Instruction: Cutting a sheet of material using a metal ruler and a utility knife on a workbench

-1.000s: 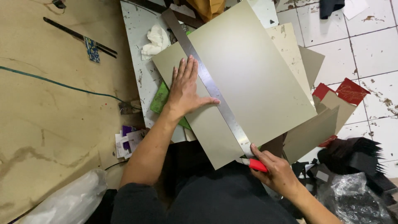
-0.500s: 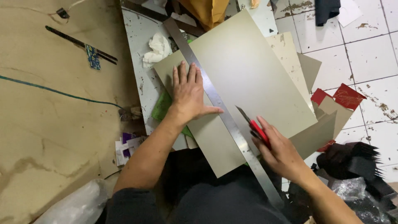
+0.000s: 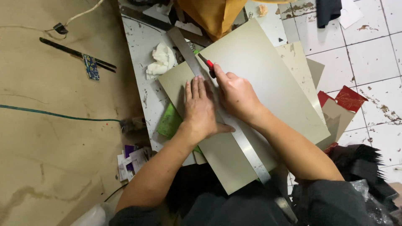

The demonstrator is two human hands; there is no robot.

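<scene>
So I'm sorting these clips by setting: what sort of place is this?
Probably a small craft or cutting workshop, worked at floor level. The left hand presses a metal ruler on a grey board, the right hand holds a red knife, and offcuts lie on stained tiles.

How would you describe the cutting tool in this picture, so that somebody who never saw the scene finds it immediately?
Start from the large grey-beige board lying in the middle. A long metal ruler crosses it diagonally, pressed down by the left hand. At the ruler's far end, the right hand holds a slim knife against its edge, the only red and black thing there.
</scene>
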